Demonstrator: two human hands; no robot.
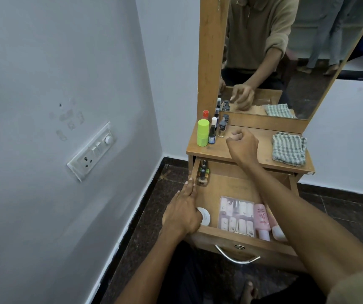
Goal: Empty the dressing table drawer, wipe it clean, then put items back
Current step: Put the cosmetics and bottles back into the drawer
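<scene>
The wooden drawer (231,185) of the dressing table is pulled out. In it lie a white round jar (206,216), a clear pack of small bottles (237,216), two pink bottles (262,220) and a few small bottles (202,172) in the back left corner. My left hand (185,211) grips the drawer's left wall, fingers stretched along its rim. My right hand (244,143) hovers over the tabletop (261,137) with loosely curled fingers and nothing in it, beside a green container (203,132) and several small dark-capped bottles (222,128). A folded checked cloth (289,149) lies on the tabletop's right side.
A mirror (285,51) in a wooden frame rises behind the tabletop and reflects a person. A wall with a switchboard (92,150) stands close on the left. The drawer's metal handle (237,257) points toward me, above a dark floor.
</scene>
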